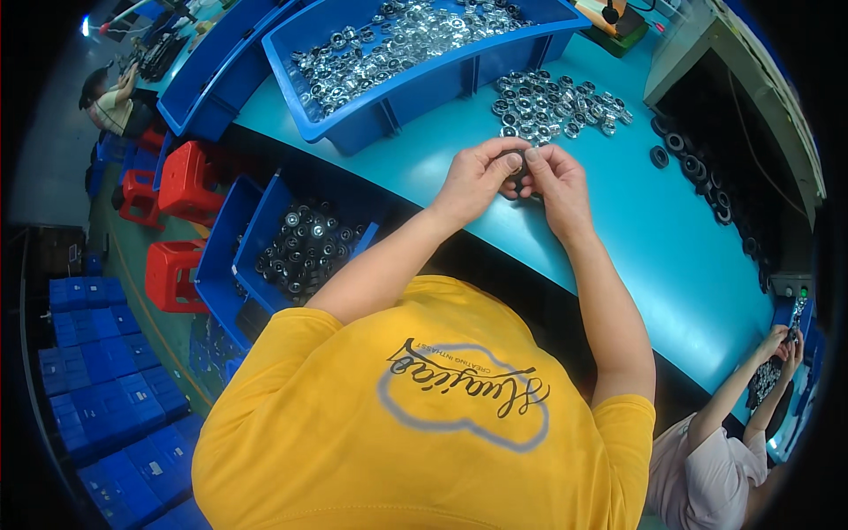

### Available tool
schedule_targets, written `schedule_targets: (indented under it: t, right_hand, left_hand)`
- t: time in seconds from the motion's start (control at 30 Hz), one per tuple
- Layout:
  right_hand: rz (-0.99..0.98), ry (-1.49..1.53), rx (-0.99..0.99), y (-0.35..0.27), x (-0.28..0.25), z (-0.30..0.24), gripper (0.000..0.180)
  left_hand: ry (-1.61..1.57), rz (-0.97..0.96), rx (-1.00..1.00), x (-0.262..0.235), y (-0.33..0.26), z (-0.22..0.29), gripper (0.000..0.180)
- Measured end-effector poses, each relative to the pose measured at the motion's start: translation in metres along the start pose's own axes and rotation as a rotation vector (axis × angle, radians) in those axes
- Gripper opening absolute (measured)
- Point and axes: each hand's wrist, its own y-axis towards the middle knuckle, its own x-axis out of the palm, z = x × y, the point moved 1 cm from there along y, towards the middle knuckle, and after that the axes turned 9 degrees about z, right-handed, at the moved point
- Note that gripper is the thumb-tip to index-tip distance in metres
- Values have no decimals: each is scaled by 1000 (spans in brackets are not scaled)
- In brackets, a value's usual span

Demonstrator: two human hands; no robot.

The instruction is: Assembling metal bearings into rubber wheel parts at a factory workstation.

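Above the blue-green tabletop point(424, 172), my left hand point(473, 179) and my right hand point(564, 187) meet with thumbs close together. Both are closed on a small black ring-shaped part point(511, 183), mostly covered by my fingers. Just beyond my fingertips lies a loose pile of shiny round metal parts point(565, 108) with dark centres. Farther back, a large blue bin point(424, 93) holds many more of these silvery parts.
Black rings point(693, 168) lie along the table's right side. Left of me, a blue bin point(243, 252) holds dark round parts, near red stools point(185, 181). Stacked blue crates point(110, 353) stand lower left. Co-workers sit at lower right point(715, 464) and far left point(115, 106).
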Motion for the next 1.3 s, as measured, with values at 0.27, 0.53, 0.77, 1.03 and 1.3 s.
schedule_targets:
  t: [0.27, 0.53, 0.77, 1.03, 1.3]
  right_hand:
    - [14, -6, -46, -5, 5, 0, 12]
    - [-27, -45, 13, 3, 3, 0, 24]
    - [83, -245, -133, 1, -2, 3, 22]
    - [100, -203, -93, 5, -14, 6, 21]
    - [-12, -100, -5, 3, -6, -6, 35]
  left_hand:
    - [87, 98, 91, 6, 3, -3, 21]
    - [137, -148, 117, -7, -4, 2, 50]
    - [601, -58, 333, 5, -11, 13, 62]
    - [830, -53, 449, 12, -7, 6, 59]
    - [385, -77, 175, 2, -1, 5, 57]
